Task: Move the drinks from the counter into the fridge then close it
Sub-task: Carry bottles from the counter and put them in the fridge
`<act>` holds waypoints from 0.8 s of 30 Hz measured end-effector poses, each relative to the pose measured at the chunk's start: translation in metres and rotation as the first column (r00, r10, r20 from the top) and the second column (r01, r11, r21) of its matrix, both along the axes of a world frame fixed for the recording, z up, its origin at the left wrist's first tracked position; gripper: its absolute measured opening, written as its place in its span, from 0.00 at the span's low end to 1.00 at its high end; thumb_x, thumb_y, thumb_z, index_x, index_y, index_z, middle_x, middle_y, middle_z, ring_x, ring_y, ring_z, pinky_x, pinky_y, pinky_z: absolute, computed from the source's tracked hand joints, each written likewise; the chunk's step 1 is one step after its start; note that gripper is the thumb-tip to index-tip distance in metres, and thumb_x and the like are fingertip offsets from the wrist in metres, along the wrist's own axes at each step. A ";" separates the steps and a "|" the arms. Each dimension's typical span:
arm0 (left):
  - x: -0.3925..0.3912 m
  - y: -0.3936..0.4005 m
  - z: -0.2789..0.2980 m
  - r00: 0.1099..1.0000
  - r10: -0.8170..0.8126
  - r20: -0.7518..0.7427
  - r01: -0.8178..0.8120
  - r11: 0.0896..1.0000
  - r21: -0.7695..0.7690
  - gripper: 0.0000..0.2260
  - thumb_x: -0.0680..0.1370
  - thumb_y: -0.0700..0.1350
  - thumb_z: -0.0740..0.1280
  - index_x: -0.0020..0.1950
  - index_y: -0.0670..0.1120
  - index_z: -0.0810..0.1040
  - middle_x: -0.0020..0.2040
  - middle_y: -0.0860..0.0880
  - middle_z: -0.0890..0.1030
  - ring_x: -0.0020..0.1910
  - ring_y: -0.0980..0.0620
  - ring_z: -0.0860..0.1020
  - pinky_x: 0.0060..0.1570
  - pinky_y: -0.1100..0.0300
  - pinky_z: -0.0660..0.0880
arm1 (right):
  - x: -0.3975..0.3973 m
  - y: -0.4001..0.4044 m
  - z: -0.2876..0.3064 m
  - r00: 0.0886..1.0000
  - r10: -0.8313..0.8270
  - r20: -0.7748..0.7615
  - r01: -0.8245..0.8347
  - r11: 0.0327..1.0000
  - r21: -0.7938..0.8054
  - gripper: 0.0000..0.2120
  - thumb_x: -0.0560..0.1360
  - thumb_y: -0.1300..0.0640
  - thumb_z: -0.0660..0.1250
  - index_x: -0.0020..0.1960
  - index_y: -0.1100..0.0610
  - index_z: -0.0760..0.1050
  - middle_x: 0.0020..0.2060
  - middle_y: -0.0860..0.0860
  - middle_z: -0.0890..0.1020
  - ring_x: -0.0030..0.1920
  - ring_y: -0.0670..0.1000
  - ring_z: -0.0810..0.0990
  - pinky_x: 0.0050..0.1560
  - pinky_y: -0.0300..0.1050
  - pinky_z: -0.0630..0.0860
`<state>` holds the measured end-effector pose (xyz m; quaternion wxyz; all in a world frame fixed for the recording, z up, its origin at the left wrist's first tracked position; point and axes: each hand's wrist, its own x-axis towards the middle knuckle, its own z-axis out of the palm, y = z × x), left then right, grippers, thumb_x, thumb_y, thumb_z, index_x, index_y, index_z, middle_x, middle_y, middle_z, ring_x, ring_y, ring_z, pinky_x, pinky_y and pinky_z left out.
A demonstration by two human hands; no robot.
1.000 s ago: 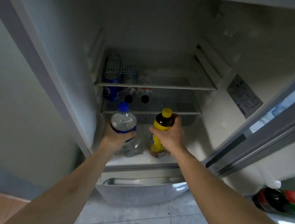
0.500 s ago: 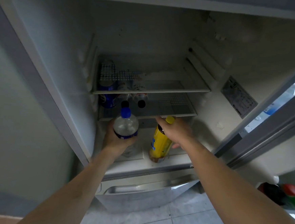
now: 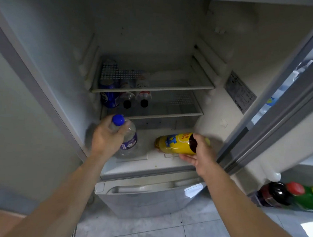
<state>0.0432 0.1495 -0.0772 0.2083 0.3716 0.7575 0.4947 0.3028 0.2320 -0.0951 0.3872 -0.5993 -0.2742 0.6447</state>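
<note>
Inside the open fridge [image 3: 44, 57], the left hand [image 3: 106, 139] grips the clear water bottle [image 3: 128, 140] near its blue cap, apparently resting on the bottom shelf [image 3: 148, 164]. To its right, the right hand [image 3: 202, 155] wraps the yellow bottle [image 3: 176, 142] — tipped sideways, cap end hidden.

Middle shelf [image 3: 182, 113] right side free; bottles [image 3: 135, 98] crowd left.

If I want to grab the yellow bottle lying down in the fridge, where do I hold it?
Hold the yellow bottle around its neck end, coming from the front right. It lies on its side on the bottom shelf with the cap end facing out toward you, where the right hand already grips it.
</note>
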 end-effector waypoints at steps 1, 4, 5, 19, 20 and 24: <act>0.005 -0.010 -0.007 0.998 0.054 0.032 -0.056 0.996 0.068 0.07 0.71 0.61 0.71 0.46 0.66 0.77 0.42 0.64 0.80 0.44 0.64 0.78 0.48 0.61 0.73 | 0.001 -0.007 -0.007 0.997 -0.028 -0.068 0.028 1.000 -0.003 0.17 0.76 0.49 0.69 0.60 0.56 0.73 0.54 0.62 0.80 0.45 0.62 0.84 0.34 0.51 0.82; 0.027 -0.036 -0.029 0.967 0.175 0.186 -0.219 0.942 0.252 0.07 0.73 0.55 0.71 0.49 0.65 0.77 0.46 0.60 0.81 0.45 0.66 0.78 0.51 0.63 0.74 | 0.004 -0.031 -0.025 0.959 -0.045 -0.281 0.047 0.999 -0.001 0.16 0.78 0.55 0.67 0.65 0.51 0.71 0.57 0.61 0.80 0.48 0.63 0.84 0.41 0.55 0.83; 0.036 -0.044 -0.037 0.953 0.202 0.228 -0.264 0.921 0.287 0.08 0.74 0.53 0.71 0.49 0.65 0.76 0.47 0.59 0.79 0.45 0.65 0.78 0.51 0.61 0.75 | 0.006 -0.039 -0.029 0.941 -0.046 -0.335 0.044 0.999 -0.013 0.15 0.79 0.57 0.67 0.64 0.50 0.71 0.57 0.61 0.80 0.47 0.62 0.84 0.41 0.55 0.83; 0.064 -0.107 -0.107 0.302 0.240 0.922 -0.136 0.969 -0.208 0.29 0.68 0.56 0.74 0.66 0.46 0.75 0.57 0.40 0.82 0.43 0.42 0.84 0.40 0.50 0.82 | 0.013 -0.083 -0.075 0.981 0.195 -0.020 -0.190 0.923 -0.334 0.31 0.66 0.34 0.75 0.57 0.54 0.74 0.42 0.58 0.80 0.25 0.46 0.73 0.28 0.39 0.73; 0.064 -0.104 -0.108 0.295 0.262 0.919 -0.102 0.965 -0.242 0.30 0.67 0.60 0.74 0.64 0.46 0.76 0.52 0.41 0.84 0.41 0.43 0.84 0.38 0.52 0.82 | 0.013 -0.083 -0.077 0.980 0.200 -0.002 -0.190 0.928 -0.320 0.30 0.66 0.35 0.76 0.57 0.54 0.73 0.41 0.57 0.80 0.27 0.48 0.74 0.29 0.40 0.75; 0.065 -0.097 -0.114 0.315 0.363 0.877 -0.015 0.926 -0.378 0.33 0.64 0.70 0.72 0.59 0.48 0.77 0.49 0.43 0.86 0.35 0.51 0.82 0.27 0.62 0.76 | 0.011 -0.091 -0.089 0.980 0.166 0.105 -0.138 0.963 -0.231 0.24 0.67 0.40 0.77 0.55 0.50 0.72 0.42 0.57 0.81 0.35 0.53 0.76 0.30 0.41 0.76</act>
